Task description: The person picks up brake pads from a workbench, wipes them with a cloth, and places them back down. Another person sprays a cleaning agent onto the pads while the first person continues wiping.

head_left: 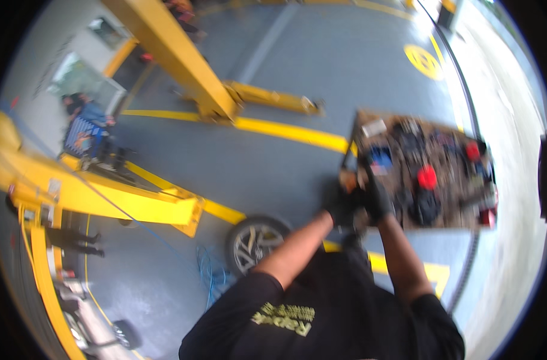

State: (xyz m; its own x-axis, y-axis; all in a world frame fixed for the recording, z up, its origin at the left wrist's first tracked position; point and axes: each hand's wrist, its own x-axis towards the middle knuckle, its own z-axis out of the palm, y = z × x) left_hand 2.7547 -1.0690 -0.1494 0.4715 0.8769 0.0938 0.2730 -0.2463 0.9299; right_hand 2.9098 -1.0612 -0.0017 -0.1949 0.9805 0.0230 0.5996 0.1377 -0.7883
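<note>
My two hands, in dark gloves, come together at the left edge of a wooden workbench (369, 223). My left hand (344, 208) is beside a small orange-brown thing (348, 179), too blurred to name; whether it is held does not show. My right hand (377, 197) is over the bench edge, close against the left, with a dark narrow shape reaching up from it that could be fingers or a tool. Motion smears the fingers of both. Just beyond lies a blue tray or box (381, 159).
The bench carries red round-topped items (427, 177), dark parts (410, 135) and a white box (374, 127). A wheel (256, 245) lies left of me, near a coiled blue hose (211, 273). Yellow lift posts and arms (165, 207) stand left. People (84, 109) are farther off.
</note>
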